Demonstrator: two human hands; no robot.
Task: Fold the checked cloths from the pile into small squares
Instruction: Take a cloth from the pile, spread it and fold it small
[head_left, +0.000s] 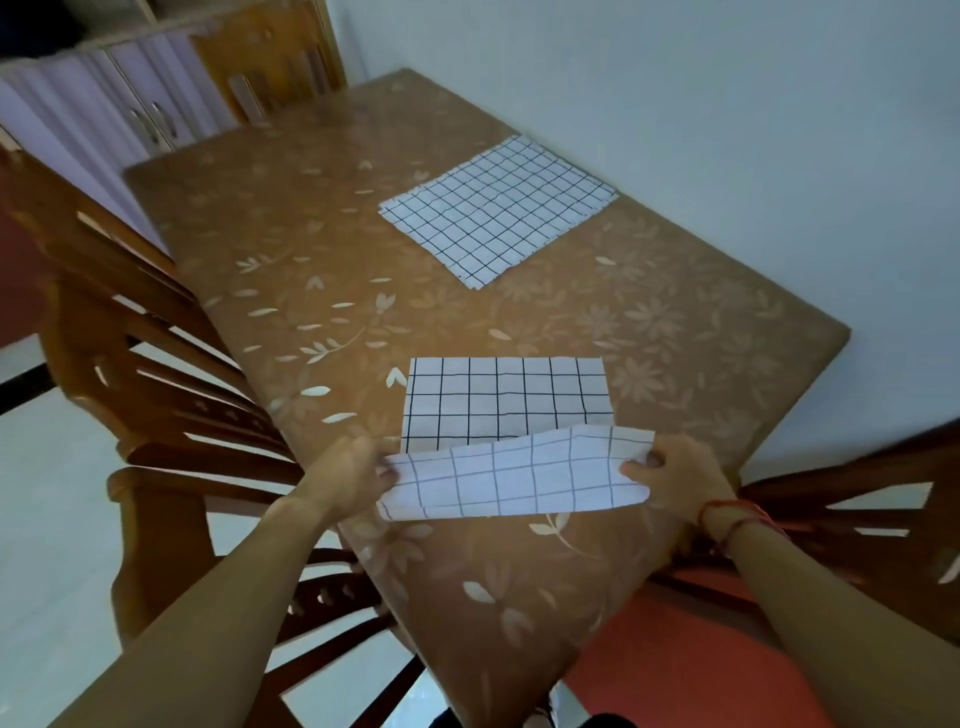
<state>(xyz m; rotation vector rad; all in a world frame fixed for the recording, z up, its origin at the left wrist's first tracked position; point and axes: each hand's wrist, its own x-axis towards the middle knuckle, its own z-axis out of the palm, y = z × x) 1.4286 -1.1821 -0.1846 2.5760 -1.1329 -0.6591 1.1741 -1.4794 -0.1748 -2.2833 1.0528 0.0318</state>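
A white cloth with a black check (506, 400) lies near me on the brown flowered table (311, 249). Its near edge is lifted and turned over, showing the paler underside. My left hand (353, 473) pinches the lifted edge's left corner, and my right hand (670, 473) pinches its right corner. The far half of the cloth stays flat on the table. A pile of flat checked cloths (498, 213) sits further back on the right side of the table, apart from both hands.
Wooden chairs stand close to the table at the left (156, 395) and at the right (852, 499). A pale wall runs along the table's right side. A cupboard with pale doors (104, 104) stands at the back left.
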